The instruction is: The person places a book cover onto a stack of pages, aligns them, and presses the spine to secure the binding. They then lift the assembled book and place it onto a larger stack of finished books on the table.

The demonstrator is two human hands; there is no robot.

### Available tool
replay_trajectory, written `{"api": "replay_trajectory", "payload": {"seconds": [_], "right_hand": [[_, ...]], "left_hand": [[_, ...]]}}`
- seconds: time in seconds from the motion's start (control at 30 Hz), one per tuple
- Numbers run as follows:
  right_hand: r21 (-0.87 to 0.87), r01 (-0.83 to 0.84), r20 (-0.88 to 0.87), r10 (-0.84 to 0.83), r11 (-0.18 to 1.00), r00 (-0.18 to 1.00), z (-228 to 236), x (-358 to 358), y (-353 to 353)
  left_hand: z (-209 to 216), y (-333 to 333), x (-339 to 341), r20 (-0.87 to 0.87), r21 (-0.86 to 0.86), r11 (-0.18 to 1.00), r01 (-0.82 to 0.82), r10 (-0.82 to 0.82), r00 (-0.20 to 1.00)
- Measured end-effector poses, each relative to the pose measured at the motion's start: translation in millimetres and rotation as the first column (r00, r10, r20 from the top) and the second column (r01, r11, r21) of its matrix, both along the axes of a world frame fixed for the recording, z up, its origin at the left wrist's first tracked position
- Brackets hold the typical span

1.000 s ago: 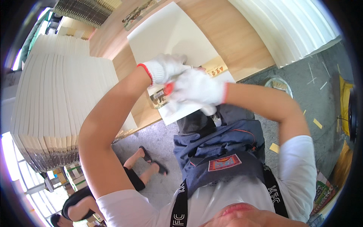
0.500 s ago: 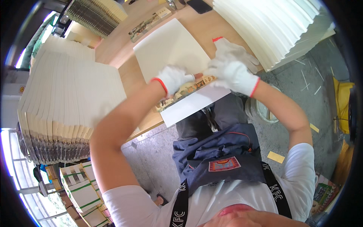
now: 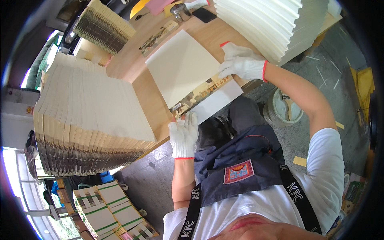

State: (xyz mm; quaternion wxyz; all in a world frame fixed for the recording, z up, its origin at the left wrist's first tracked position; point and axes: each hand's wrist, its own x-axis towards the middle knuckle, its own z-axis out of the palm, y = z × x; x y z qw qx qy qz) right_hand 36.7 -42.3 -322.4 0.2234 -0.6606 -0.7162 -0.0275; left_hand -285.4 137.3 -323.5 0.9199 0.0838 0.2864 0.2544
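A white book block [image 3: 180,66] lies on a wooden table [image 3: 150,96], on a cover whose printed strip [image 3: 200,93] and white flap [image 3: 219,102] show along its near edge. My left hand [image 3: 184,135], in a white glove, rests flat with fingers spread at the near left corner of the strip, holding nothing. My right hand [image 3: 241,63], also gloved, presses with fingers extended on the right end of the block and cover, beside a tall white stack.
A big fanned stack of white book blocks [image 3: 88,120] fills the left of the table, another stack [image 3: 264,24] the far right. A phone [image 3: 204,15], a metal jar [image 3: 180,11] and a printed strip [image 3: 160,34] lie beyond. A bucket [image 3: 282,110] and strapped bundles [image 3: 104,208] are on the floor.
My hands, together over the strip a second ago, have spread apart: the left slid to the near left corner, the right went to the far right end.
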Motion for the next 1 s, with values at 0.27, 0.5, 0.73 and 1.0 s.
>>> {"api": "replay_trajectory", "payload": {"seconds": [0.27,0.5,0.73,1.0], "right_hand": [[-0.193,0.327,-0.148,-0.357,0.925,0.922,39,-27,11],[-0.665,0.232,-0.676,-0.704,0.710,0.216,55,19,82],[-0.201,-0.047,-0.910,-0.204,0.979,-0.361,40,-25,100],[0.230,0.279,-0.972,0.234,0.932,0.020,114,-64,91]], "left_hand": [[-23,19,54,-0.170,0.238,0.954,-0.182,0.226,0.959],[-14,70,64,-0.220,0.105,0.981,-0.161,0.181,0.958],[20,74,47,-0.309,0.177,0.981,-0.077,0.129,0.942],[173,26,-10,-0.021,0.781,0.616,-0.100,0.186,0.982]]}}
